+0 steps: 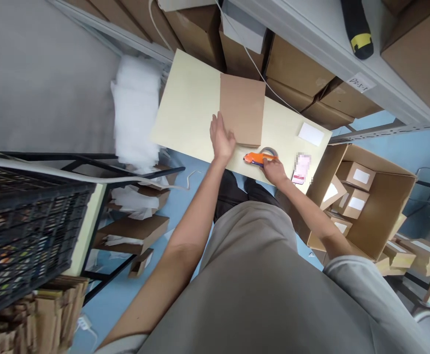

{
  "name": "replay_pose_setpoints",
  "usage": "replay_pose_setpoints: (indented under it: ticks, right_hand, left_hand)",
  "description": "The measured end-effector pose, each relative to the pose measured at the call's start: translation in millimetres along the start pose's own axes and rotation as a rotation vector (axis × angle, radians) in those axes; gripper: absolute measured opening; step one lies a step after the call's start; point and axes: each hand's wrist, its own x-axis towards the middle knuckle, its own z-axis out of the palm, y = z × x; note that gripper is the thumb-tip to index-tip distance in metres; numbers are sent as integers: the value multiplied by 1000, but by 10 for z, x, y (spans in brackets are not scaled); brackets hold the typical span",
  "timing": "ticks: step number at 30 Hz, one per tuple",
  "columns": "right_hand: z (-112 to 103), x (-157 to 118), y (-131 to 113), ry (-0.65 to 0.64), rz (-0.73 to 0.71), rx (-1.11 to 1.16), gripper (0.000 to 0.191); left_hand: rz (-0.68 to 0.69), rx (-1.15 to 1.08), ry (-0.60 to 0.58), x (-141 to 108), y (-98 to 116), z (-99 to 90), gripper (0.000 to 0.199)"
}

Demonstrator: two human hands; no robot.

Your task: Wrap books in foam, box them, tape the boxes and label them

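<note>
A closed brown cardboard box (242, 110) lies on the cream tabletop (189, 108). My left hand (222, 140) is at the near left corner of this box, its fingers stretched out along the left side. My right hand (274, 171) is wrapped round an orange tape dispenser (257, 158) just in front of the box's near edge. Part of a tape roll shows at the dispenser's back. To the right of that hand lie a phone with a pinkish screen (301, 168) and a white label or card (311, 133).
On the right stands a large open carton (388, 196) with several small labelled boxes inside. White wrapping material (136, 108) hangs left of the table. A black plastic crate (34, 231) is at far left. Boxes line the shelf (296, 54) behind, where a black-and-yellow handle (360, 39) lies.
</note>
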Motion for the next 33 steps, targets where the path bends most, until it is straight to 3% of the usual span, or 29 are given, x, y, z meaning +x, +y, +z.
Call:
replay_pose_setpoints:
  ticks: [5,9,15,18,21,24,28,33]
  right_hand:
    - [207,-101,-303,17,24,51,43]
    - [300,-136,-368,39,72,96,44]
    - [473,-389,-351,4,118,177,44]
    - [610,-696,-91,-83,265,205,47]
    - [636,-874,224,-73,286,190,44]
    - [493,-753,426,-36,296,159,45]
    - [234,-371,544,-14,275,112,46]
    - [129,-95,398,-14,41,46,46]
  left_hand:
    - [-28,236,2,-120,587,416,99]
    - [-59,356,-60,-198,749,545,94]
    - [-65,466,-99,-207,716,381,113]
    - [-38,470,-93,-197,695,369,114]
    - [-35,469,-103,-184,677,362,116]
    - [-27,478,-157,-171,664,290,118]
    - [27,499,-260,-158,625,62,121]
    - [141,524,-448,-185,469,-379,119]
